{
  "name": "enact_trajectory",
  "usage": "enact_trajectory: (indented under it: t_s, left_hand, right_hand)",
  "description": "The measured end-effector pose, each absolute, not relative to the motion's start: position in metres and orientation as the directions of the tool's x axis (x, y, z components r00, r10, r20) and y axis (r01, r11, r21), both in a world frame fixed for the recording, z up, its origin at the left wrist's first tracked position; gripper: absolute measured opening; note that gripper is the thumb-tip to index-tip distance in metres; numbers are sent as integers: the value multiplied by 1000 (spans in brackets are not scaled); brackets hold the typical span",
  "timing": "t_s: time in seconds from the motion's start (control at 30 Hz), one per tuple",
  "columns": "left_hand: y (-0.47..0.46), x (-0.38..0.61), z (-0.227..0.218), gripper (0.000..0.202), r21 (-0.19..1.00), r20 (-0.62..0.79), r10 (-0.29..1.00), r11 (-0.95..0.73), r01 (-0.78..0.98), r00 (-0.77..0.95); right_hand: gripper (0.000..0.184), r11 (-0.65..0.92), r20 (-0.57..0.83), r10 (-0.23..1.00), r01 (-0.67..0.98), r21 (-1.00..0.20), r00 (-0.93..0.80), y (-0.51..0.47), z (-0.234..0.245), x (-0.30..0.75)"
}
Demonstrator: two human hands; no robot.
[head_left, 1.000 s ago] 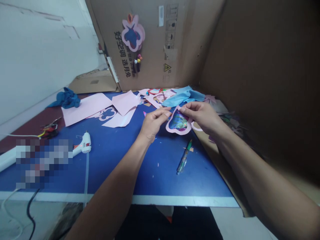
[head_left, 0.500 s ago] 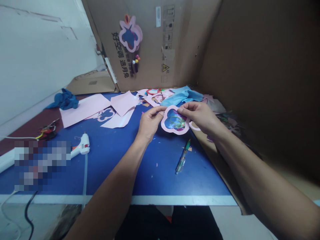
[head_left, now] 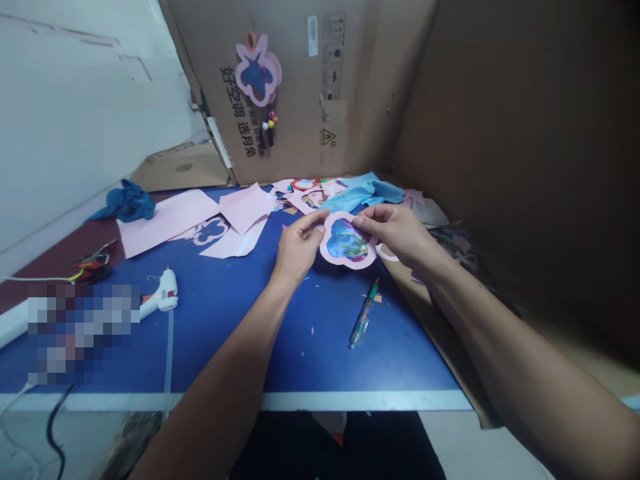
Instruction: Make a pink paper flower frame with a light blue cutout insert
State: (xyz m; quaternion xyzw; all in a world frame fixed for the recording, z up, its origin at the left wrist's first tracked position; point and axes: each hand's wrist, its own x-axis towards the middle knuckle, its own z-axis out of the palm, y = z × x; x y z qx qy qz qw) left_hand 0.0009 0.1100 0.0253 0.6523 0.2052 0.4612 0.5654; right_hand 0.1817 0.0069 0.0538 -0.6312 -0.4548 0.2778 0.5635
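Between my hands, raised over the table, is a pink flower-shaped paper frame [head_left: 331,251] with a shiny blue, green and purple film in its opening. My left hand [head_left: 299,247] is closed on the frame's left edge, thumb in front and fingers behind. Pinching the upper right edge, my right hand [head_left: 397,230] has its thumb on the front; its other fingers are partly hidden. A clear pen [head_left: 364,317] with a green end lies on the table below. Just right of the held frame, part of another pink cut-out ring [head_left: 386,253] shows.
A white glue gun [head_left: 167,291] lies at left with a glue stick behind it. Pink paper sheets [head_left: 167,220], a light blue cloth [head_left: 365,190] and paper scraps cover the back. Cardboard walls [head_left: 370,80] stand behind and right; a finished-looking flower ornament [head_left: 241,70] hangs there.
The view has shifted slightly. Both hands keep hold of the flower frame, and the reflections on its film have changed a little.
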Motion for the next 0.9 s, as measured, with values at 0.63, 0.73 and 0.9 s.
enact_trajectory:
  t_s: [0.63, 0.73, 0.9]
  left_hand:
    - [112, 1, 20, 30, 906, 423, 776, -373, -201, 468]
    - [114, 1, 19, 31, 881, 467, 753, -439, -176, 463]
    - [114, 1, 20, 34, 827, 538, 709, -547, -126, 456]
  right_hand:
    - [34, 37, 161, 868, 262, -964, 470, 7, 55, 180]
    - [33, 44, 162, 865, 249, -968, 475, 8, 54, 179]
    - [32, 64, 171, 861, 231, -971, 480, 9, 53, 180]
